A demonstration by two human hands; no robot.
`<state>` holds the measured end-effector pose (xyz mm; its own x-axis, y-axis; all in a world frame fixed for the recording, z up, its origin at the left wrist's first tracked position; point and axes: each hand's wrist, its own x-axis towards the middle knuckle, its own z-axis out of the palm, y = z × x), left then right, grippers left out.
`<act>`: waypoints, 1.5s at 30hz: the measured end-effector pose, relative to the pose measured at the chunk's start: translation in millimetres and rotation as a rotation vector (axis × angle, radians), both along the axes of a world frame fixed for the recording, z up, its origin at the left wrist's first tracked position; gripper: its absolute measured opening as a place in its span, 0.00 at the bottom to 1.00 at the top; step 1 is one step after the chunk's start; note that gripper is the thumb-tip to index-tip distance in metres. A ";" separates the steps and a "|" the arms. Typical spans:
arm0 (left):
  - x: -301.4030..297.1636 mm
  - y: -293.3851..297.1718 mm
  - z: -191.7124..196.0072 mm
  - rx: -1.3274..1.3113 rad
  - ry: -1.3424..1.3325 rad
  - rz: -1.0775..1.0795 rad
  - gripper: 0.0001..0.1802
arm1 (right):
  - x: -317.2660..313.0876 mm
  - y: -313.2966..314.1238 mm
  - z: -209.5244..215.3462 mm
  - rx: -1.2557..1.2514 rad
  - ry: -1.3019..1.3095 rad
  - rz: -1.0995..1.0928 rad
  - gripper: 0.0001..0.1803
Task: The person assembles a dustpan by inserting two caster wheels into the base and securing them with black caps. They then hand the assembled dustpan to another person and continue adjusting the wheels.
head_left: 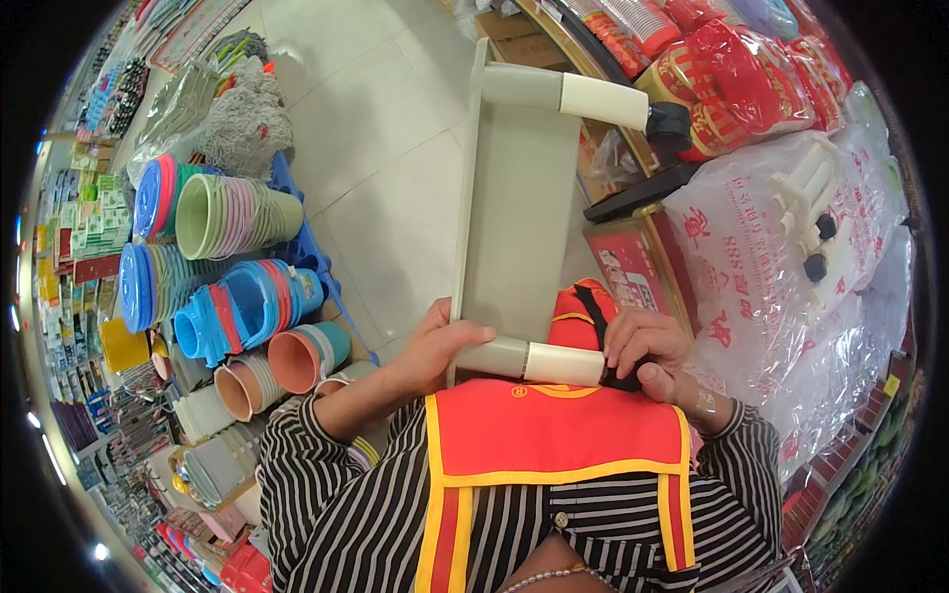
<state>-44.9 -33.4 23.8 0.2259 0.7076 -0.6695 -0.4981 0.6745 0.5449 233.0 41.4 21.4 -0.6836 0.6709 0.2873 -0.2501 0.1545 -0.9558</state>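
A grey-green plastic shelf tray point(519, 198) is held up on its side before my chest. Two cream tube legs stick out to the right from its corners: a far leg point(605, 102) tipped with a black caster point(670, 127), and a near leg point(563, 364). My left hand point(433, 348) clasps the tray's near left corner, thumb over the edge. Closed fingers of my right hand point(647, 346) grip another black caster point(623, 380) at the end of the near leg, partly hiding it. More cream legs point(813, 183) with black casters lie on clear plastic bags to my right.
Stacks of buckets, including a green one point(193, 217) and blue baskets point(252, 306), stand at left beside a grey mop bundle point(247, 119). Pale floor tiles point(356, 148) run ahead. At right are plastic bags point(751, 287), a red box point(633, 267) and red wrapped packages point(751, 79).
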 end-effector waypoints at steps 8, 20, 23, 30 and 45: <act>8.1 -2.9 13.3 -0.144 0.066 0.004 0.17 | 1.3 -16.4 -4.7 -0.097 0.031 -0.122 0.20; 15.2 1.1 29.5 -0.083 0.125 -0.026 0.20 | 4.0 -21.8 0.5 -0.104 -0.047 -0.150 0.17; 14.9 1.9 29.3 -0.071 0.133 -0.032 0.20 | 2.0 -22.2 -0.2 -0.118 -0.041 -0.168 0.18; 14.2 3.9 24.8 -0.153 0.188 -0.019 0.25 | 0.2 -19.6 -1.5 -0.146 -0.040 -0.172 0.18; 28.5 79.4 -9.6 0.072 0.030 0.383 0.10 | -31.5 112.4 19.6 0.030 0.099 -1.077 0.09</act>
